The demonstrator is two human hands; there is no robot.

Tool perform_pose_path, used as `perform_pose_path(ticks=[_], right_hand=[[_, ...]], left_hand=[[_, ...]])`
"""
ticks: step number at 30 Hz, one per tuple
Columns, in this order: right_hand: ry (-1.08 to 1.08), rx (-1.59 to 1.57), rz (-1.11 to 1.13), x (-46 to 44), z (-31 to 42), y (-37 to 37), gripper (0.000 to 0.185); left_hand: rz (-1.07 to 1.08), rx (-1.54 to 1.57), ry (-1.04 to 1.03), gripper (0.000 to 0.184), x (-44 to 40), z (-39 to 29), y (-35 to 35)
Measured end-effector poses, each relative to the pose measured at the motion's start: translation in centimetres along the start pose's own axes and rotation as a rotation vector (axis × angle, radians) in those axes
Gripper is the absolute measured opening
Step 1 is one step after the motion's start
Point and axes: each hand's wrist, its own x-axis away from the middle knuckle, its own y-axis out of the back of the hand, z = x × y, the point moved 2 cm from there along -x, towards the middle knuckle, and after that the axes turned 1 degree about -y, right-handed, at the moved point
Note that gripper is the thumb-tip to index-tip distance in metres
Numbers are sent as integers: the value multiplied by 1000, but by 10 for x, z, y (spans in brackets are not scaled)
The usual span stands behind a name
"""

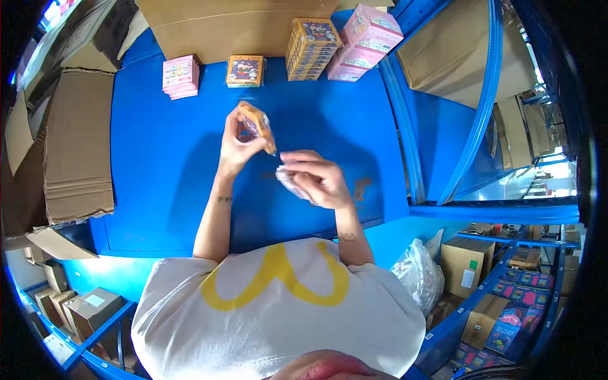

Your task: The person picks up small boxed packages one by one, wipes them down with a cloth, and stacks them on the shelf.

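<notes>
My left hand [233,151] grips a small orange and purple box [256,120] in shiny clear wrap, holding it tilted above the blue table [171,139]. Close by on the right, my right hand [324,182] has its fingers closed around a white, thin, crumpled-looking piece [291,182], whose kind I cannot make out. The fingertips of that hand are near the lower corner of the wrapped box, blurred by motion; whether they touch it I cannot tell.
Along the table's back stand a stack of pink packs [180,76], a low stack of orange boxes [245,71], a taller orange stack [310,54] and pink cartons [364,44]. Cardboard [79,145] borders the left; blue shelf posts [405,126] border the right.
</notes>
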Motion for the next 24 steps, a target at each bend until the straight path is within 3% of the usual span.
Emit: perform_pose_path(ticks=[2,6,7,11,16,24], right_hand=[[-24,41,-38,2,1,-12,25],[-217,-36,-304,-6,-11,-28,44],[-214,-38,-303,-8,-13,-36,44],[-88,439,-360,-20,-22,-64,61],[-84,536,-345,-30,-46,-59,65],[-44,493,-293,-44,-35,-42,58]], left_hand=[[-12,145,106,59,3,5,4],[-318,500,507,38,7,17,4],[-320,499,505,38,8,17,2],[-267,557,405,32,8,12,-10],[-207,411,326,31,13,-5,-22],[-201,464,284,28,8,-10,-14]])
